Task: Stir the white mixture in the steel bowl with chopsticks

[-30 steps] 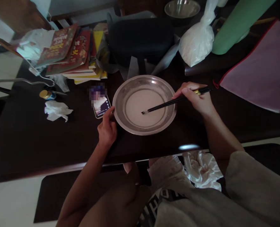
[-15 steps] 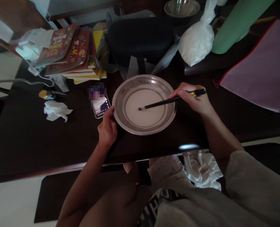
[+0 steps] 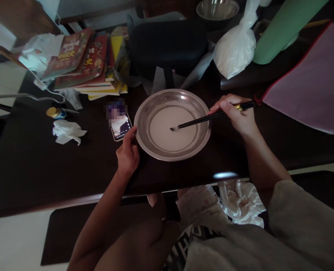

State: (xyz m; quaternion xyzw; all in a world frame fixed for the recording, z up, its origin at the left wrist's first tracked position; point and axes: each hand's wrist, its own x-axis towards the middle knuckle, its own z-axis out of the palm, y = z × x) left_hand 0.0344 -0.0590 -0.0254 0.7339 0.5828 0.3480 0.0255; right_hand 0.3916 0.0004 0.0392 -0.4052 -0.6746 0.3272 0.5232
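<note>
A shiny steel basin [image 3: 144, 141] stands on the dark table and contains a milky white liquid [image 3: 167, 116]. At its left rim, my left hand [image 3: 128, 154] is closed, index finger and thumb against the edge. My right hand [image 3: 238, 114], to the right of the basin, pinches black chopsticks [image 3: 200, 119] with gold bands near the top. They slant down to the left over the right rim, and their tips meet the liquid near the middle of the basin. Just left of the basin lies a phone [image 3: 122, 128] with its screen lit.
Left of the phone are a crumpled tissue [image 3: 67, 131] and a small gold-capped jar [image 3: 55, 112]. Stacked books [image 3: 82, 62], a black case [image 3: 168, 43] and a tied bag of white powder [image 3: 234, 51] stand behind. A green cylinder [image 3: 285, 32] and pink mesh cover [image 3: 310, 82] are at the right.
My right hand has shifted a little to the right with the chopsticks, and their tips have moved right through the liquid. My left hand and the basin stay in place.
</note>
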